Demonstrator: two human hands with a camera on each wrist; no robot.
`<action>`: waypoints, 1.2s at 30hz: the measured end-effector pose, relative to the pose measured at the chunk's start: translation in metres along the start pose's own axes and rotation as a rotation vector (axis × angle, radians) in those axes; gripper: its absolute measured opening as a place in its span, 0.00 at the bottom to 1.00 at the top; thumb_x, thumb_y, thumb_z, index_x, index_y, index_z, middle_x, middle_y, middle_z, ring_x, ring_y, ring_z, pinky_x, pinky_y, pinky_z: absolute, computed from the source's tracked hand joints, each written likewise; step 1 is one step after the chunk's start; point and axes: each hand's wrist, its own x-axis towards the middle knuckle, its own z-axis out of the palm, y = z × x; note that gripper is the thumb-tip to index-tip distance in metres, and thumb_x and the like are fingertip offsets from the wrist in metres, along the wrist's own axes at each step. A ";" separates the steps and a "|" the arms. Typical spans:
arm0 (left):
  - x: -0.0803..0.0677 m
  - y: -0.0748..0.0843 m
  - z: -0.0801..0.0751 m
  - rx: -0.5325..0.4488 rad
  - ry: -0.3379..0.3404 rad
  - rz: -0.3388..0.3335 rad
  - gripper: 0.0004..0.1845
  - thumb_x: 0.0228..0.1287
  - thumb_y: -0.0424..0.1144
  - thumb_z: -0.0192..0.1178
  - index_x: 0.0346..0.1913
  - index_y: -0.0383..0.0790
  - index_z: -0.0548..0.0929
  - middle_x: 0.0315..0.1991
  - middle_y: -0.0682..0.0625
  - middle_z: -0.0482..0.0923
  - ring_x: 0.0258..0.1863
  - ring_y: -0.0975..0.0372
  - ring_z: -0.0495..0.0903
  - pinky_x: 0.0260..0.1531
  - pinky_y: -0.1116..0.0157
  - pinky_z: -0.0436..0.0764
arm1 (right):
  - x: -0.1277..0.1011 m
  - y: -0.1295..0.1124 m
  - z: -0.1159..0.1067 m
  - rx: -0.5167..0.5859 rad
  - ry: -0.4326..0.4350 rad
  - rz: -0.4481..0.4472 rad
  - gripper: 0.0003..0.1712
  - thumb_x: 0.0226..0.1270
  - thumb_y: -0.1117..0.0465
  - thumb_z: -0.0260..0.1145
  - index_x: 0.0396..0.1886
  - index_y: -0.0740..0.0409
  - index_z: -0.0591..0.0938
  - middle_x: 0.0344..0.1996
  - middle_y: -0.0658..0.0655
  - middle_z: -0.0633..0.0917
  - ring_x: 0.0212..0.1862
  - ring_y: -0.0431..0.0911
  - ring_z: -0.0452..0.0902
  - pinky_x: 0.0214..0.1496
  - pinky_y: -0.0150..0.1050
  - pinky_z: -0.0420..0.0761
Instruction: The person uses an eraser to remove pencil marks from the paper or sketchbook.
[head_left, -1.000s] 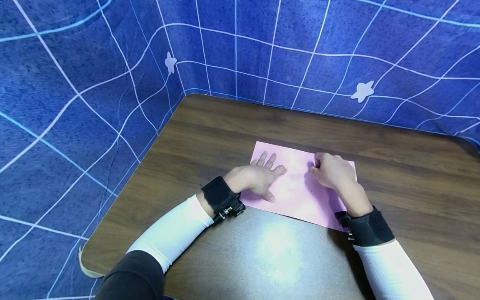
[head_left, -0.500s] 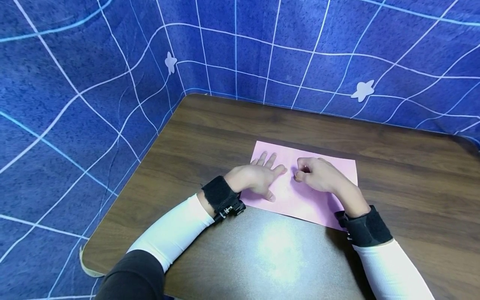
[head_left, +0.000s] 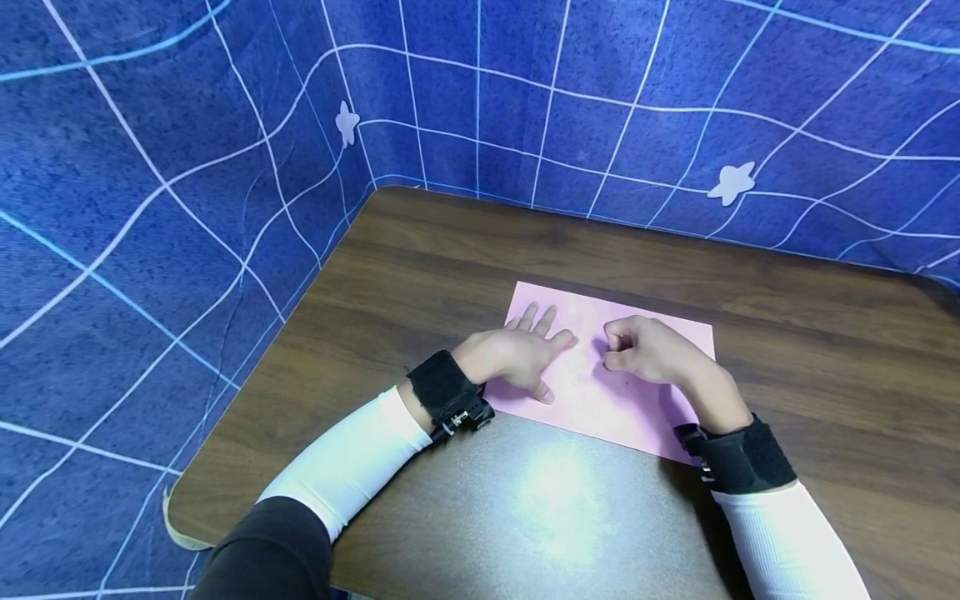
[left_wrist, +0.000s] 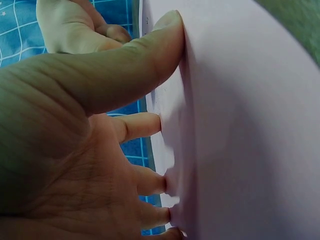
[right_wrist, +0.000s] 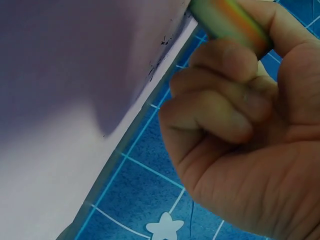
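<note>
A sheet of pink paper (head_left: pixel 581 404) lies flat on the wooden table. My left hand (head_left: pixel 521 357) rests on its left part with the fingers spread; in the left wrist view the thumb (left_wrist: pixel 145 57) and fingertips touch the sheet. Over the right half of the paper, my right hand (head_left: pixel 654 350) pinches a small eraser with rainbow-like stripes (right_wrist: pixel 232 22). The eraser is blurred in the right wrist view and hidden behind the fingers in the head view. Dark crumbs (right_wrist: pixel 165 40) lie on the paper close to it.
The brown tabletop (head_left: pixel 435 250) extends around the paper, with a bright glare patch in front. Its rounded left edge borders a blue curtain (head_left: pixel 187 150) with white grid lines and stars. Black straps (head_left: pixel 742 458) carry the wrist cameras.
My right hand has gone left over the paper with the eraser, then slightly back to the right. The left hand has stayed in place on the sheet.
</note>
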 end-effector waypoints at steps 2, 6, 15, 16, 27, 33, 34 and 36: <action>0.000 0.000 0.000 -0.002 -0.001 -0.001 0.50 0.62 0.58 0.69 0.81 0.59 0.52 0.84 0.37 0.27 0.83 0.42 0.26 0.83 0.46 0.42 | -0.001 0.001 -0.001 -0.062 0.012 0.021 0.17 0.56 0.67 0.68 0.18 0.53 0.68 0.14 0.44 0.65 0.22 0.40 0.62 0.24 0.34 0.60; 0.000 0.001 -0.001 -0.004 -0.003 -0.007 0.49 0.63 0.58 0.69 0.81 0.59 0.52 0.84 0.37 0.27 0.82 0.42 0.25 0.82 0.45 0.43 | -0.001 0.001 -0.002 -0.182 0.029 0.069 0.17 0.56 0.63 0.67 0.17 0.50 0.67 0.14 0.45 0.66 0.23 0.43 0.64 0.26 0.36 0.60; -0.001 0.001 -0.001 -0.001 0.000 -0.012 0.49 0.62 0.58 0.69 0.80 0.59 0.52 0.84 0.37 0.27 0.82 0.41 0.26 0.83 0.45 0.42 | 0.003 -0.003 0.000 -0.128 0.145 0.061 0.16 0.71 0.58 0.61 0.21 0.51 0.73 0.17 0.48 0.75 0.23 0.43 0.68 0.25 0.37 0.66; -0.001 0.001 -0.001 0.000 -0.001 -0.013 0.49 0.62 0.58 0.69 0.80 0.59 0.52 0.84 0.37 0.27 0.82 0.41 0.26 0.83 0.45 0.42 | 0.003 -0.003 0.001 -0.099 0.133 0.039 0.16 0.72 0.58 0.62 0.22 0.52 0.74 0.17 0.49 0.76 0.23 0.43 0.69 0.25 0.36 0.67; -0.001 0.001 -0.002 0.005 0.001 -0.005 0.49 0.62 0.58 0.69 0.80 0.56 0.53 0.84 0.36 0.27 0.82 0.40 0.26 0.83 0.46 0.42 | 0.005 -0.005 0.009 -0.075 0.065 -0.065 0.16 0.73 0.57 0.67 0.24 0.51 0.74 0.18 0.47 0.74 0.22 0.41 0.69 0.26 0.35 0.68; -0.001 0.002 -0.001 0.010 -0.004 -0.014 0.49 0.62 0.59 0.68 0.80 0.58 0.52 0.84 0.36 0.27 0.82 0.41 0.26 0.83 0.47 0.42 | 0.003 -0.003 0.006 -0.126 0.099 0.012 0.18 0.69 0.58 0.67 0.21 0.50 0.71 0.17 0.46 0.70 0.22 0.42 0.66 0.25 0.36 0.64; -0.001 0.002 -0.001 0.008 -0.007 -0.016 0.49 0.63 0.58 0.68 0.80 0.58 0.52 0.84 0.37 0.27 0.82 0.42 0.26 0.83 0.47 0.42 | 0.002 -0.003 0.005 -0.153 0.112 0.032 0.17 0.68 0.58 0.67 0.21 0.50 0.70 0.17 0.46 0.69 0.22 0.42 0.66 0.25 0.37 0.63; -0.002 0.002 -0.001 0.000 -0.004 -0.013 0.49 0.62 0.58 0.69 0.80 0.59 0.52 0.84 0.37 0.27 0.82 0.42 0.26 0.83 0.47 0.42 | 0.001 -0.001 0.002 -0.208 0.137 0.077 0.17 0.65 0.59 0.67 0.20 0.49 0.69 0.17 0.47 0.69 0.23 0.44 0.66 0.25 0.38 0.62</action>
